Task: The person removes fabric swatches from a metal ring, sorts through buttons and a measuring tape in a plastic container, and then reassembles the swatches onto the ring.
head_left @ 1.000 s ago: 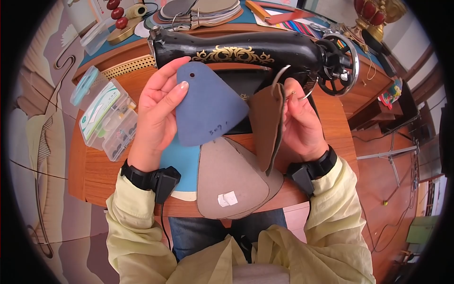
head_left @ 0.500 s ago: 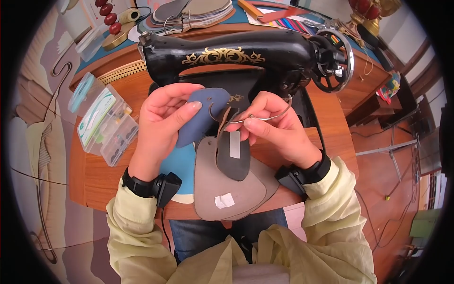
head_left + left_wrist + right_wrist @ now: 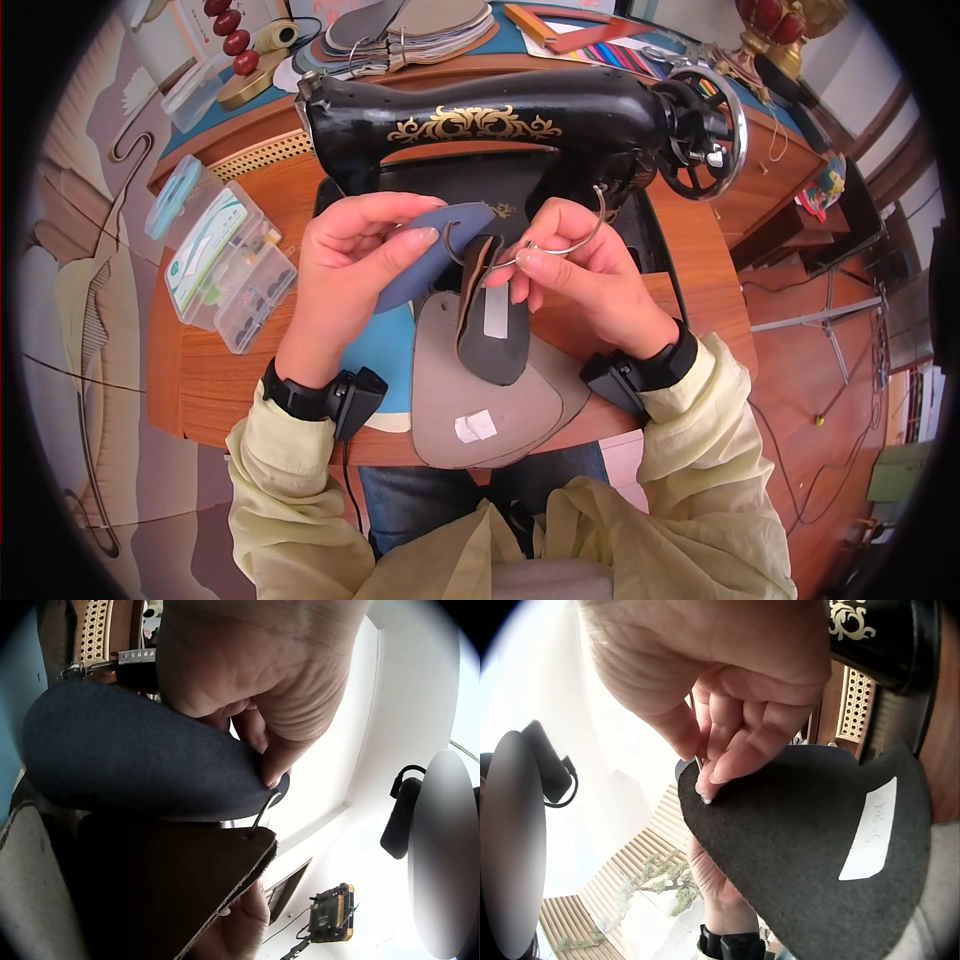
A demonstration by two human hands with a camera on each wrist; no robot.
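My left hand [image 3: 335, 270] pinches a blue leather swatch [image 3: 400, 290] near its narrow, punched end. Between thumb and fingers, my right hand [image 3: 585, 280] holds an opened metal ring [image 3: 603, 212]. Dark leather swatches [image 3: 500, 360] hang from this ring, the front one bearing a white label [image 3: 495, 313]. One ring end curves up against the blue swatch. In the left wrist view, the ring runs from a brown swatch [image 3: 172, 877] to the tip of the blue swatch [image 3: 142, 750]. Below both hands, large grey-brown swatches [image 3: 435, 390] overlap a turquoise piece [image 3: 380, 355].
A black sewing machine [image 3: 350, 120] stands just beyond the hands, its handwheel [image 3: 740, 140] on the right. An open clear plastic box [image 3: 245, 300] sits at the left. Bundled swatches [image 3: 430, 50] lie at the back of the table.
The right hand has moved left, bringing the ring and dark swatches up to the blue swatch. The left hand has lowered and tilted the blue swatch, so its narrow end meets the ring.
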